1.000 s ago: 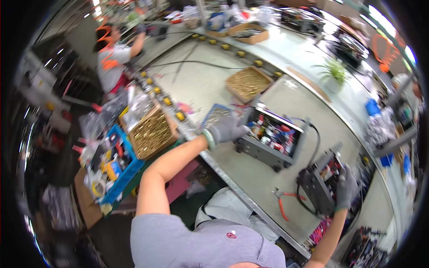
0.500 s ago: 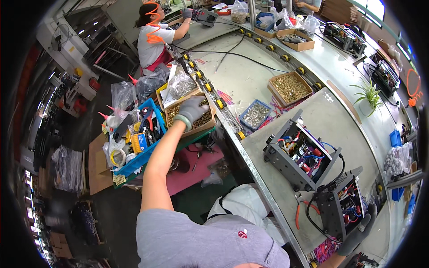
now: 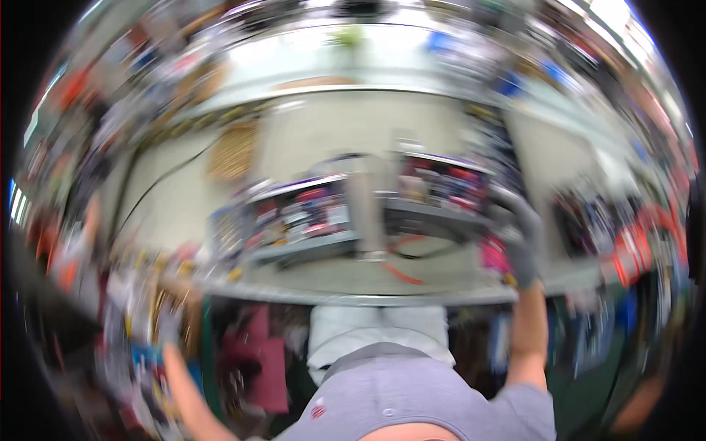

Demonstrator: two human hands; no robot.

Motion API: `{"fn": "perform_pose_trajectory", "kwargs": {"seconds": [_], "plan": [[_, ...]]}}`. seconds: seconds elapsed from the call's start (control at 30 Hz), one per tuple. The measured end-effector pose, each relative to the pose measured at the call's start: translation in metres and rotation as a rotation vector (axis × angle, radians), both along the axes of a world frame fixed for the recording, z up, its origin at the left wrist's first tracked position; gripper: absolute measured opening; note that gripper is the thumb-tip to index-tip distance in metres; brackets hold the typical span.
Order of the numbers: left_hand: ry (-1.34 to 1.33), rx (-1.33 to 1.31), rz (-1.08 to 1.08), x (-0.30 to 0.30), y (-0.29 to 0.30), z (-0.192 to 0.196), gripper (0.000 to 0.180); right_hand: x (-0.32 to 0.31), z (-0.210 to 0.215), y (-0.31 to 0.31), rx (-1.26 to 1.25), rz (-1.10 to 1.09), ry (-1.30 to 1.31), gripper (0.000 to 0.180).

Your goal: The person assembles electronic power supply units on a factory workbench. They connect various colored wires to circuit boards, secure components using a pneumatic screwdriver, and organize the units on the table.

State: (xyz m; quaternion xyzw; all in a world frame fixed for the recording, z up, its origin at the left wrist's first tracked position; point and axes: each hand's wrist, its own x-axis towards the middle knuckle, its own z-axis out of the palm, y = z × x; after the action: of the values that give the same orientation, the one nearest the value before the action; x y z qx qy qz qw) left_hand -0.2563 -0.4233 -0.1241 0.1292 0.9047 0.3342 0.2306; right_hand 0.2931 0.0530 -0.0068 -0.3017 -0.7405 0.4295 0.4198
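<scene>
In the head view, blurred throughout, the gloved right hand (image 3: 518, 228) is at 3 o'clock, bent fingers at the right end of the right-hand grey open-topped unit (image 3: 440, 189), which sits on the workbench (image 3: 331, 125) toward 2 o'clock; whether they grip it I cannot tell. The gloved left hand (image 3: 170, 325) is at 8 o'clock by a box of brass-coloured pieces (image 3: 194, 309), its grip likewise unreadable. A second grey unit (image 3: 301, 213) sits at 9 o'clock, and red-handled pliers (image 3: 402, 274) lie near 5 o'clock.
</scene>
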Motion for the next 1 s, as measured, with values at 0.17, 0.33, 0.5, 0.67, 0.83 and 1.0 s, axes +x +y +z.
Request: {"fn": "perform_pose_trajectory", "kwargs": {"seconds": [0.17, 0.33, 0.5, 0.67, 0.83, 1.0], "plan": [[0.254, -0.203, -0.209, -0.016, 0.020, -0.026, 0.048, 0.105, 0.016, -0.017, 0.387, -0.389, -0.243, 0.023], [0.279, -0.136, -0.276, 0.025, 0.137, -0.002, 0.046, 0.243, 0.006, -0.057, 0.545, -1.133, -0.149, 0.019], [0.238, -0.064, -0.336, 0.042, 0.200, 0.004, 0.043, 0.404, -0.044, -0.076, 0.112, -1.469, -0.943, 0.051], [0.210, 0.015, -0.316, 0.059, 0.227, 0.020, 0.041, 0.414, -0.073, -0.050, -0.500, -1.298, -1.270, 0.074], [0.148, 0.118, -0.301, 0.066, 0.250, 0.028, 0.038, 0.414, -0.092, -0.059, -0.065, -1.471, -1.057, 0.056], [0.048, 0.300, -0.213, 0.066, 0.254, 0.053, 0.035, 0.387, -0.090, -0.058, 0.433, -1.544, -0.657, 0.053]]}}
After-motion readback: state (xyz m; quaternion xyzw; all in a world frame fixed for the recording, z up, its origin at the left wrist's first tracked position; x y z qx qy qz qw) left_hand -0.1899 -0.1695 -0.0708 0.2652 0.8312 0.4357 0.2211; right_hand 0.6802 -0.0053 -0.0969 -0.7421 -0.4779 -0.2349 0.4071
